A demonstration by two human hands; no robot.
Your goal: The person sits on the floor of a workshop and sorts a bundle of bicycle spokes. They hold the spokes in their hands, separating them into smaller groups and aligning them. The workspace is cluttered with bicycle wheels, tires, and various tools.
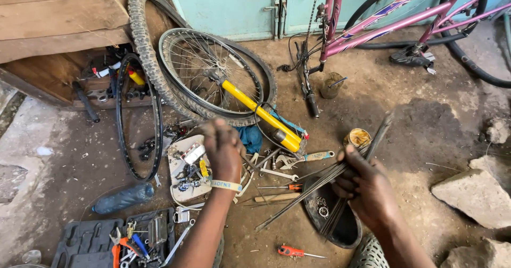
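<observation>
My right hand (367,188) grips a bundle of thin metal bicycle spokes (319,180) that slants from lower left up to upper right. My left hand (223,148) is raised in front of me with a pale band on the wrist, its fingers curled; it looks pinched on something small, perhaps the end of a spoke, but I cannot make it out. Below the hands lie a black dish (340,223) with small metal parts, a wooden-handled tool (277,197) and a spanner (282,175).
A spoked wheel (207,71) and a knobbly tyre (143,44) lean at the back beside a yellow pump (261,113). A pink bicycle frame (388,23) stands upper right. An open tool case (122,241) sits lower left, stones (476,196) at right, an orange screwdriver (293,252) near me.
</observation>
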